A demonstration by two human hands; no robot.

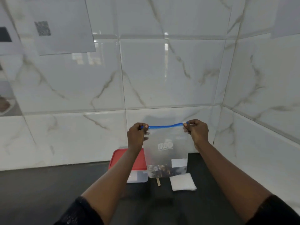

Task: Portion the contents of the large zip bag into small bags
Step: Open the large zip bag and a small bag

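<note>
A large clear zip bag (165,151) with a blue zip strip along its top hangs upright above the dark counter, with dark contents settled at its bottom. My left hand (137,137) pinches the left end of the blue strip. My right hand (197,131) pinches the right end, at the white slider. A small stack of flat white bags (182,181) lies on the counter just below and right of the large bag. A wooden stick (158,182) pokes out from behind the bag's bottom edge.
A clear plastic box with a red lid (123,159) stands on the counter (48,192) behind my left forearm. Marble-look tiled walls (162,70) close off the back and right side. Sheets of paper (61,25) hang on the wall at the upper left.
</note>
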